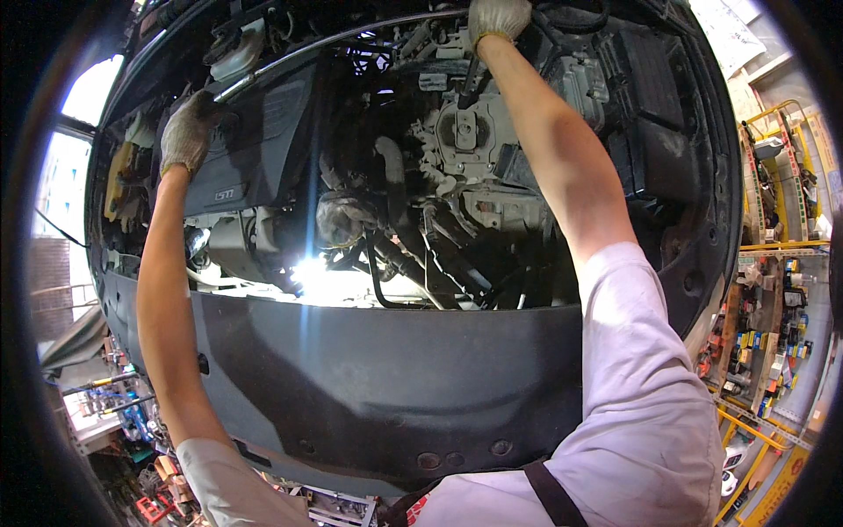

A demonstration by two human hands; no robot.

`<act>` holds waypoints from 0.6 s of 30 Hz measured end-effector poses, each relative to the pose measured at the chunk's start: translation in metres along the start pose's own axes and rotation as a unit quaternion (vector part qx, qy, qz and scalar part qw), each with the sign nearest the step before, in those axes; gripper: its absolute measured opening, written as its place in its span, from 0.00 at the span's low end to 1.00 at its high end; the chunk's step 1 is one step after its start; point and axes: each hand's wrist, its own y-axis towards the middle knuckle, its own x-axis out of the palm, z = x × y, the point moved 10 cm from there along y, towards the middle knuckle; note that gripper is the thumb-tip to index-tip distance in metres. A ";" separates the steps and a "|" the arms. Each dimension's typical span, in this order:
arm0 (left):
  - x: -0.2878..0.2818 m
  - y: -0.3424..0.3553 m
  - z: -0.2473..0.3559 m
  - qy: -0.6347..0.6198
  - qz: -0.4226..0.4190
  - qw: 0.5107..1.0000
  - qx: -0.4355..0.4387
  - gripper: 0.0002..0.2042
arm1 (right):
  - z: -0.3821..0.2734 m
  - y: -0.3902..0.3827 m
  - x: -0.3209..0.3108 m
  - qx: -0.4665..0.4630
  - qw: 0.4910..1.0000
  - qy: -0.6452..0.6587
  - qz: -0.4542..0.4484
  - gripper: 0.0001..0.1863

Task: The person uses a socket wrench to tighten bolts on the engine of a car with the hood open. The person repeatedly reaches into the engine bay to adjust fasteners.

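Near engine cover (268, 123) edge, left hand (185, 133)

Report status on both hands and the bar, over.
Left gloved hand at left end of long metal bar; right gloved hand at its right end. Finger closure unclear. Black engine cover beside left hand.

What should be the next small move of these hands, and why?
Perhaps steady the long metal bar with the left hand before shifting it: this hand is at its lower end, the right hand is near the other, and the dark engine cover lies close beside it.
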 end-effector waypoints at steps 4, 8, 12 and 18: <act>-0.007 0.015 -0.017 0.031 0.153 0.987 0.040 0.16 | 0.003 -0.004 0.007 0.078 0.973 0.216 -0.031 0.15; -0.003 0.026 0.004 0.016 0.177 0.982 -0.059 0.13 | 0.027 0.016 0.025 0.074 0.975 0.200 -0.056 0.20; 0.000 0.029 -0.003 0.036 0.149 0.984 -0.090 0.13 | 0.020 0.022 0.023 -0.026 0.993 0.061 -0.093 0.25; 0.007 -0.008 -0.010 0.038 0.050 0.994 -0.085 0.17 | -0.012 -0.007 0.035 0.089 0.972 0.050 -0.213 0.39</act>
